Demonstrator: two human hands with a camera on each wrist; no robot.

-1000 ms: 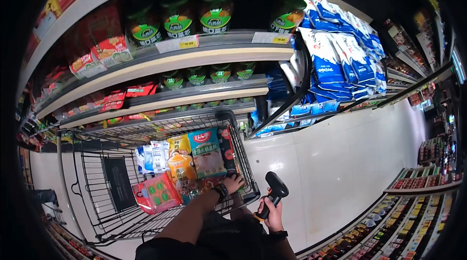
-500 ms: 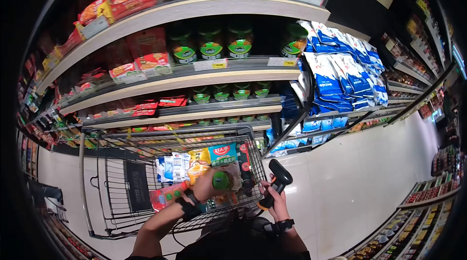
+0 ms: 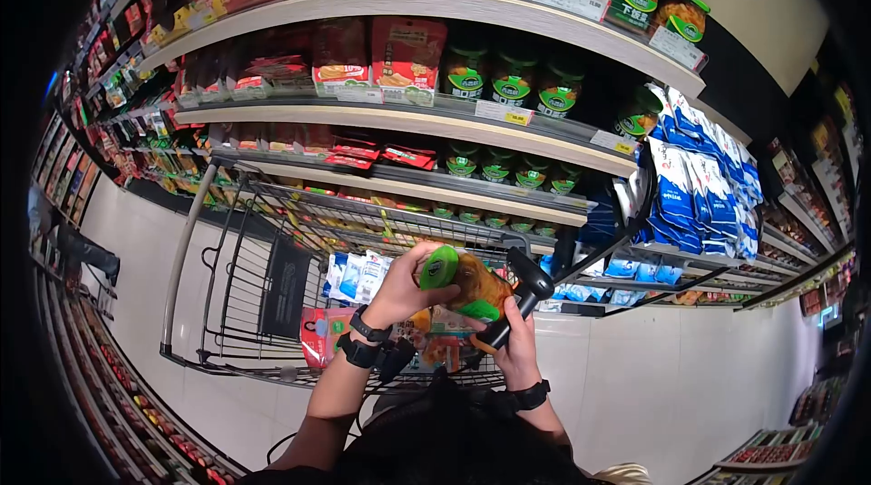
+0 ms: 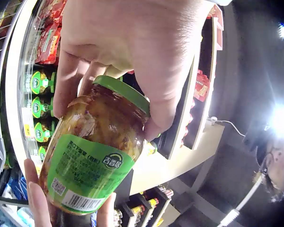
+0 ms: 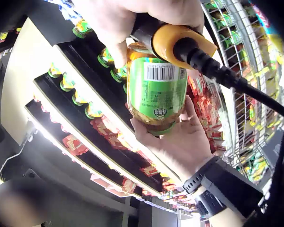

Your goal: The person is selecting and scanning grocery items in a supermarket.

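My left hand (image 3: 419,274) grips a glass jar (image 3: 472,287) of pickled vegetables by its green lid (image 4: 123,92) and holds it tilted above the shopping cart (image 3: 263,303). The jar's green label with a barcode (image 5: 160,72) faces the right wrist camera. My right hand (image 3: 513,349) grips a black handheld scanner (image 3: 524,290) with an orange-ended handle (image 5: 181,43), right beside the jar. Some of the right hand's fingers (image 4: 37,201) lie against the jar's bottom end. A dark watch (image 3: 367,333) sits on the left wrist.
Store shelves (image 3: 408,122) of green-lidded jars and red packets stand just behind the cart. Blue and white bags (image 3: 699,186) hang on a rack to the right. Several packets (image 3: 354,276) lie in the cart. Pale floor stretches along the aisle (image 3: 689,376).
The left hand lifted the jar out of the cart and brought it up next to the scanner. The view swung upward and left toward the shelves.
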